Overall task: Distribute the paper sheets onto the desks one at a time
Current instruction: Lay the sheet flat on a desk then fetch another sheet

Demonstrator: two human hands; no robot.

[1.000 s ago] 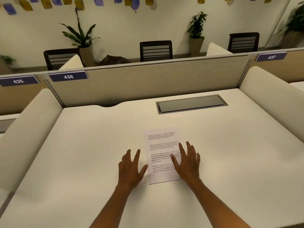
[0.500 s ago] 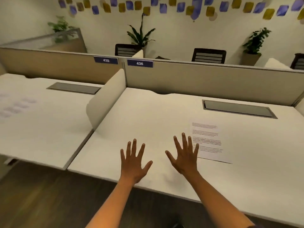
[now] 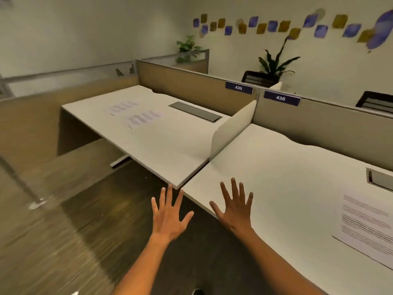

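On desk 436 (image 3: 287, 177) one sheet (image 3: 370, 222); desk 435 (image 3: 170, 145) w/ two.

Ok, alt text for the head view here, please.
Both hands, left and right, are spread open and empty at the edge of desk 436, which holds one printed sheet. Desk 435 beyond holds two sheets.

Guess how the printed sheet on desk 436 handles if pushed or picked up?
The printed sheet lies flat on the smooth white desk, so a push would probably slide it easily. It looks thin, so likely light and floppy once lifted. With no raised edge showing, pinching it up may need dragging it to the desk edge.
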